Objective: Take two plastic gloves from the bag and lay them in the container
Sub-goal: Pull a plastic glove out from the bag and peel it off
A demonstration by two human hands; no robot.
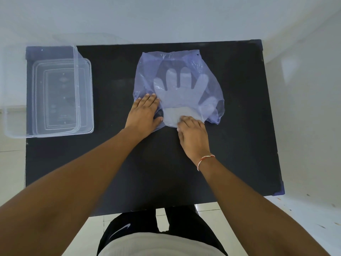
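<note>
Plastic gloves (181, 89) inside translucent bag (210, 85), flat mid-table (166, 172); left hand (144, 113) flat on bag's near-left edge, fingers together; right hand (192, 133) fingers pinched on protruding glove cuff; clear container (84, 93) well left.

A black table (129, 163) with a matte top carries everything. At its far left corner stands a clear plastic container (55, 97), open and overhanging the left edge a little. Toward the far middle lies a thin bluish bag (184, 60), flat on the top, well apart from the container. The near half of the table is bare.
</note>
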